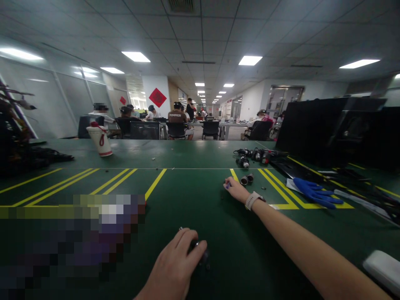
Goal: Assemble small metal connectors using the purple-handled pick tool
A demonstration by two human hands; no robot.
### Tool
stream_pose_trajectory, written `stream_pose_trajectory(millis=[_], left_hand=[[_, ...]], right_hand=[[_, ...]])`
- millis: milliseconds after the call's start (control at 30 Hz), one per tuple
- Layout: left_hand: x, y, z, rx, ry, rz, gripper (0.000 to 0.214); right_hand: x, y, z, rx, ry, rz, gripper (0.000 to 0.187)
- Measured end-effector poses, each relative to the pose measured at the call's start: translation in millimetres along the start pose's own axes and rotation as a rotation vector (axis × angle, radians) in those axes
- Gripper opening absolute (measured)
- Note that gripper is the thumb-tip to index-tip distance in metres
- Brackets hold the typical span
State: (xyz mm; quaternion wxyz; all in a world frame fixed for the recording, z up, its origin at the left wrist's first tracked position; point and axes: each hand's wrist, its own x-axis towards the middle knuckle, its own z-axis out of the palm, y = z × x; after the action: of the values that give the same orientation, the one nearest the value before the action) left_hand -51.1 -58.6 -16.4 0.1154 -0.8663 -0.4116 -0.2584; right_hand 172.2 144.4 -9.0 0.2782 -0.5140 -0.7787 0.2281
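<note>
My left hand (176, 262) rests near the front of the green table (193, 196), its fingers curled round a small dark cylindrical part (200, 250). My right hand (235, 189), a watch on its wrist, is stretched far out across the table. Its fingers are pinched on a tiny purple-tipped piece (227, 185). Two small metal cylinders (246, 179) lie just to the right of that hand.
A cluster of dark cylindrical parts (253, 156) lies farther back right. A blue glove (314, 192) and cables lie at the right beside black monitors (312, 129). A white cup (100, 141) stands back left. Several people sit at desks beyond the table.
</note>
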Motion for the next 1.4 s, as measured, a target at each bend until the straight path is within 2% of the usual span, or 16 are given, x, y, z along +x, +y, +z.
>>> stream_pose_trajectory(millis=[133,233,367,433,567,633,700,767,833,867,933,1000,1033,1167,1267,1400], left_hand=[[9,-1,-10.1,-0.099,0.047,-0.180,0.047],[13,-7,-13.3,-0.121,0.100,-0.294,0.043],[14,-12,-14.4,-0.245,0.114,-0.462,0.039],[14,-12,-14.4,-0.319,0.117,-0.538,0.037],[15,-7,-13.7,-0.435,0.121,-0.613,0.035],[15,-4,-13.5,-0.484,0.117,-0.621,0.036],[15,-2,-13.8,-0.530,0.100,-0.632,0.035],[16,2,-14.7,-0.585,0.077,-0.652,0.033],[16,6,-15.7,-0.655,0.059,-0.686,0.031],[16,8,-16.4,-0.697,0.053,-0.711,0.031],[17,14,-18.7,-0.792,0.040,-0.785,0.033],[18,21,-23.1,-0.897,0.020,-0.881,0.033],[19,25,-26.3,-0.949,0.004,-0.933,0.033],[22,44,-43.1,-1.153,-0.044,-1.169,0.043],[22,56,-53.6,-1.267,0.002,-1.297,0.045],[16,64,-56.4,-1.371,0.039,-1.368,0.042]], right_hand=[[-21,-20,11,0.026,-0.114,-0.067,0.016],[-67,-48,17,0.046,-0.225,-0.168,0.010],[-137,-87,19,0.068,-0.338,-0.363,0.014],[-163,-98,24,0.062,-0.373,-0.418,0.018],[-193,-86,58,0.035,-0.480,-0.588,0.015],[-201,-72,79,0.036,-0.448,-0.602,0.031],[-207,-64,88,0.071,-0.428,-0.662,0.040],[-211,-66,80,0.135,-0.433,-0.702,0.039],[-213,-77,56,0.209,-0.460,-0.717,0.029],[-213,-84,41,0.252,-0.451,-0.685,0.024],[-212,-98,14,0.379,-0.320,-0.541,0.025],[-209,-106,-3,0.501,-0.183,-0.393,0.029],[-208,-108,-6,0.561,-0.164,-0.263,0.032],[-202,-104,-1,0.775,-0.319,0.235,0.042],[-201,-99,6,0.785,-0.397,0.304,0.042],[-203,-97,7,0.684,-0.380,0.198,0.038]])
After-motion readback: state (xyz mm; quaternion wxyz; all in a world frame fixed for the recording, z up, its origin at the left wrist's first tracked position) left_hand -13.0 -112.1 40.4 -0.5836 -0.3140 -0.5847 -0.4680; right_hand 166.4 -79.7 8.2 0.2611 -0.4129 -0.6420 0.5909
